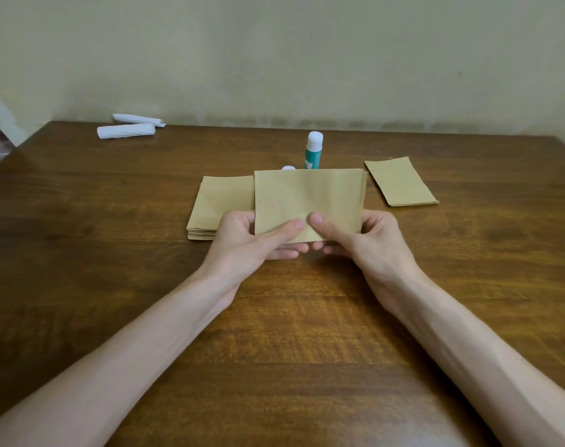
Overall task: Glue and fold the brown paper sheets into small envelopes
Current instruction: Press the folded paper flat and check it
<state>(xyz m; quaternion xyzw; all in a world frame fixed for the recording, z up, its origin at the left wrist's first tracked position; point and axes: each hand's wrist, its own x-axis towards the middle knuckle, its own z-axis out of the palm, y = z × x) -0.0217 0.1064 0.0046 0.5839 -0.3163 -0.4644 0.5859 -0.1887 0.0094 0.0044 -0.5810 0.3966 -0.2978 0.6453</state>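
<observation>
Left hand and right hand both grip one brown sheet, held up above the table. On each side the thumb presses the front near the lower edge, fingers curled behind. Stack of brown sheets lies just behind-left. Glue stick upright behind the sheet. Folded envelope lies to the right, apart.

I find no legible text, number, brand or sign in this view. The glue stick standing on the desk carries a teal label with a white mark near its base, too small and blurred for me to read. The brown paper sheet facing me shows only faint creases.
</observation>
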